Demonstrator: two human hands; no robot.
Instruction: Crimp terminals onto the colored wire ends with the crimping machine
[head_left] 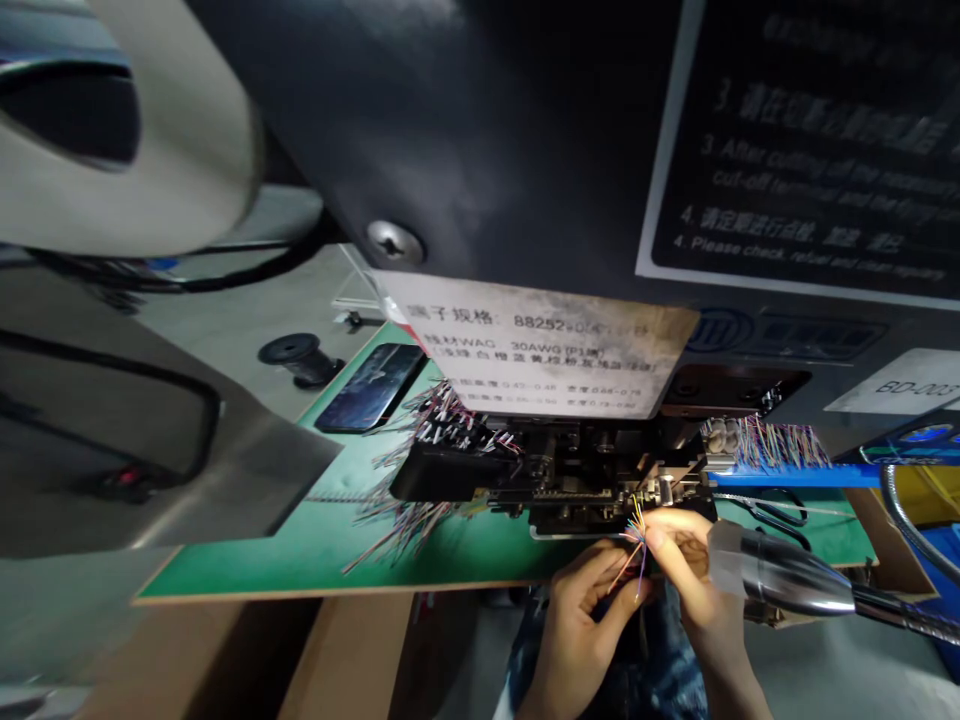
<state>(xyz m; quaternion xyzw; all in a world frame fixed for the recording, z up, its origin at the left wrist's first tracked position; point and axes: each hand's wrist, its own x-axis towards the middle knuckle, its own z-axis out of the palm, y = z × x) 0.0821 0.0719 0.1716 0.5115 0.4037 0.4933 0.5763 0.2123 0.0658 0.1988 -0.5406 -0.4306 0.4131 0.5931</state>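
Note:
A small fan of thin coloured wires [636,545], yellow, orange, purple and others, is spread between my two hands in front of the machine's metal head [615,490]. My left hand [589,610] is closed on the lower part of the bundle, thumb and fingertips pinched together. From the other side my right hand [682,560] pinches the wires between thumb and forefinger, close to the machine's working point. Which single strand each fingertip grips is too small to tell. The lower end of the bundle is hidden by my hands.
Piles of wires [420,500] lie left on the green table [277,560], beside a phone [371,387]. Scissors [772,510] lie at right, near a blue rack [810,474] of wires. A silver lamp [795,575] hangs close by my right hand. The dark machine housing [487,150] looms overhead.

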